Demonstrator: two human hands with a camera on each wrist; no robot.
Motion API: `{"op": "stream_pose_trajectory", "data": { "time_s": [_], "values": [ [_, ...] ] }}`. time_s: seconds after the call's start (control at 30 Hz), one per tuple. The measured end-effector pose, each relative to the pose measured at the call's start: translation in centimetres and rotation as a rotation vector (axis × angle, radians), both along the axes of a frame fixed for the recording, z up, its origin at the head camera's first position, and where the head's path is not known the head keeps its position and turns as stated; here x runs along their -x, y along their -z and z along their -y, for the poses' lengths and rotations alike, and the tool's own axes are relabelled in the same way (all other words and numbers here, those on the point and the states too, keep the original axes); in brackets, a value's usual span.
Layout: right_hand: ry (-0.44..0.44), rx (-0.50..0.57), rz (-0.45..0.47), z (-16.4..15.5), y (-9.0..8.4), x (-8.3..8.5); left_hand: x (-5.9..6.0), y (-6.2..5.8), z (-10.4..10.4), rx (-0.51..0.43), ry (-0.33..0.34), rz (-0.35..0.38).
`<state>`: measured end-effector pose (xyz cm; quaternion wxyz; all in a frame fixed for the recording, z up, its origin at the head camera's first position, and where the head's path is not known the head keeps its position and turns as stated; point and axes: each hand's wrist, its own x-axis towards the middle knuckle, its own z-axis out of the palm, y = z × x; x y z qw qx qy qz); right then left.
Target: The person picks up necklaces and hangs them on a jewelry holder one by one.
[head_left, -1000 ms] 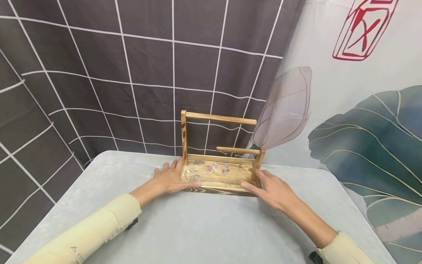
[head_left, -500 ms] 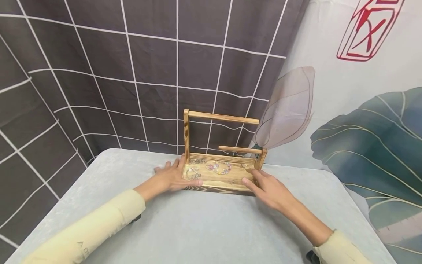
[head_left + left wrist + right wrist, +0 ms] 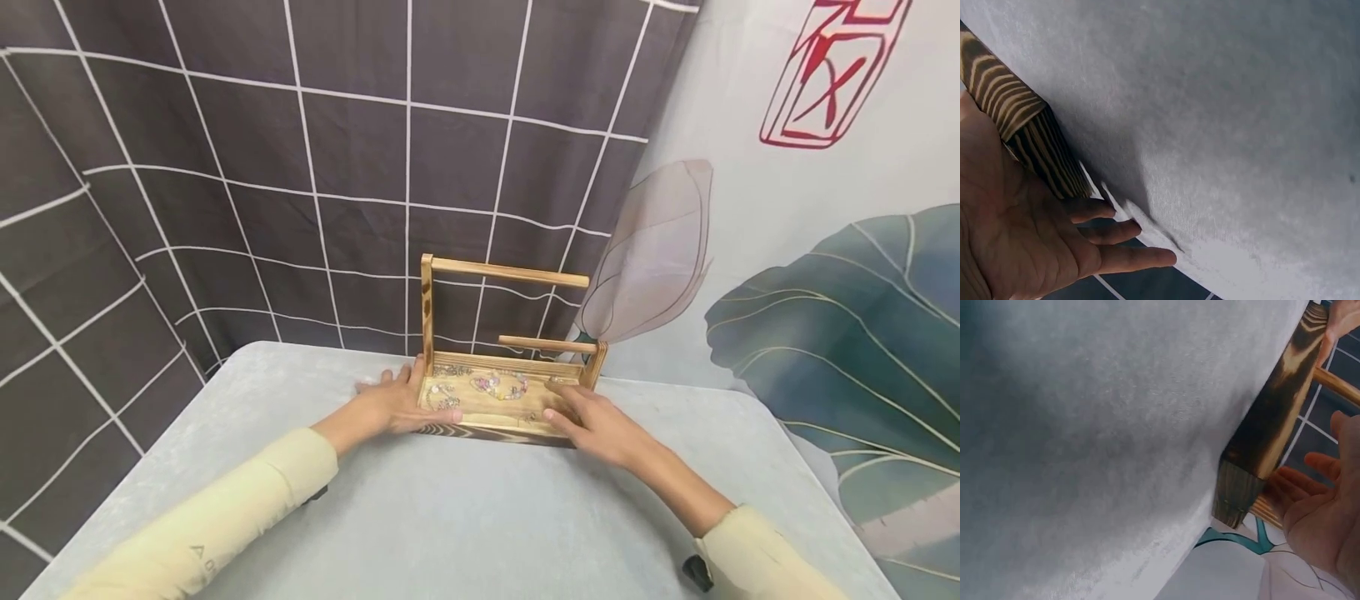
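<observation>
Hands [image 3: 390,404] [image 3: 600,427] flanking tray [image 3: 487,430] edges

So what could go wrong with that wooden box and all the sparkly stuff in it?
The wooden tray sits near the table's far edge; a push from the left hand might slide it off. The right hand, reaching over the low front rim, could snag the loose jewellery and tangle it.

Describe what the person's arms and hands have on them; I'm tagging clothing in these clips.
Both arms wear long pale yellow sleeves: left sleeve, right sleeve. The left one bears small grey lettering near the forearm. The left hand and right hand are bare, with no gloves or rings visible. A dark object shows under each cuff; what it is cannot be told.
</observation>
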<state>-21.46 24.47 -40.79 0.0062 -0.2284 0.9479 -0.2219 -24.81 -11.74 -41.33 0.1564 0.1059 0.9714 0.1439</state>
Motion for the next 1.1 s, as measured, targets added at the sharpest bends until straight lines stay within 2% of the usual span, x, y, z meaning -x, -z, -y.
{"op": "stream_pose_trajectory", "data": {
  "time_s": [0.13,0.27,0.47,0.7,0.9,1.1],
  "values": [
    [-0.043,0.003,0.043,0.1,1.1,0.5,0.1,0.5,0.0,0.035,0.01,0.029],
    [-0.054,0.007,0.063,0.3,1.6,0.9,0.0,0.4,-0.3,0.049,0.016,0.04],
    [-0.089,-0.039,0.057,1.1,1.5,1.6,0.0,-0.1,-0.7,0.051,0.013,0.044],
    [-0.121,-0.108,0.09,2.4,1.1,2.6,0.4,-0.6,-0.9,0.062,0.001,0.084],
    [-0.101,-0.136,0.1,3.4,1.0,3.9,1.0,-0.6,-0.5,0.067,-0.008,0.124],
    [-0.089,-0.153,0.141,3.7,1.3,4.6,0.9,-1.0,-0.2,0.063,0.001,0.14]
  ]
}}
